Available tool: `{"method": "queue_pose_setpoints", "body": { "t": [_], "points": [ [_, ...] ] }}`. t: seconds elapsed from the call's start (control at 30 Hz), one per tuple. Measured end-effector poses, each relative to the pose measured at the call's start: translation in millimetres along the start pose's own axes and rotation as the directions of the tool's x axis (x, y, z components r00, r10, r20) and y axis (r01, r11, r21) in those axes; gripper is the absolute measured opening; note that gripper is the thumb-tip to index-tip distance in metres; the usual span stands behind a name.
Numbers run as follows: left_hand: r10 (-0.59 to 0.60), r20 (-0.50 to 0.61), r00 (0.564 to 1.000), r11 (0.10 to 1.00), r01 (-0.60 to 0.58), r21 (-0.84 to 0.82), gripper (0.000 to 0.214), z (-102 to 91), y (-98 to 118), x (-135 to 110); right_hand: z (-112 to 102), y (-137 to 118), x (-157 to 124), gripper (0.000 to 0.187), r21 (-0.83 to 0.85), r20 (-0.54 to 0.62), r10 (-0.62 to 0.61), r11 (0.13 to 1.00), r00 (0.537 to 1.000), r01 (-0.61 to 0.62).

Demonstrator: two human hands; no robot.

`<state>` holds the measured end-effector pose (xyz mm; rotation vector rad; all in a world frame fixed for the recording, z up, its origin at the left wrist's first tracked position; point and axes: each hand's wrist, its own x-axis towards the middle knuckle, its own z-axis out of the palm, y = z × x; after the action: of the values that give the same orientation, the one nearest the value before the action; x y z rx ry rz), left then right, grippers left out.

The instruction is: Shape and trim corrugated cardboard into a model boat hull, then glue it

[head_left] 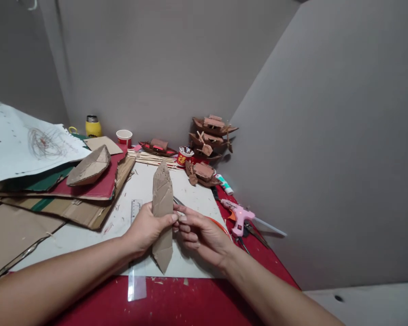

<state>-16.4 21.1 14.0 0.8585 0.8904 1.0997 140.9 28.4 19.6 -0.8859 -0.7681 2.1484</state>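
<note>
Left hand (146, 228), hull (162, 199) — glue gun (240, 216) near

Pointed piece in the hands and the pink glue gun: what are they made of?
Pointed piece: looks like brown cardboard, matte, with scored fold lines and raw edges. Glue gun: seemingly moulded plastic, pink, slightly glossy.

A small red paper cup (183, 157) at the back of the worktop (190, 301) bears a gold Chinese character, seemingly 福. The clear plastic ruler's (135, 209) scale markings are too small to read.
</note>
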Motion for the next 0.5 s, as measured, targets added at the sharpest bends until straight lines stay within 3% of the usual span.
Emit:
{"method": "queue_pose_setpoints", "body": {
  "t": [0.2,0.5],
  "points": [
    [0.03,0.055,0.998,0.997,-0.034,0.069,0.029,-0.6,2.3,-1.2,-4.0,12.1,-1.3,0.033,0.135,0.058,-0.03,0.991,0.998,0.022],
    [0.036,0.124,0.992,0.983,-0.058,0.174,0.029,-0.6,5.4,-2.4,-9.9,11.8,-6.6,0.033,0.147,0.132,0.043,0.987,0.99,-0.063]
  ]
}}
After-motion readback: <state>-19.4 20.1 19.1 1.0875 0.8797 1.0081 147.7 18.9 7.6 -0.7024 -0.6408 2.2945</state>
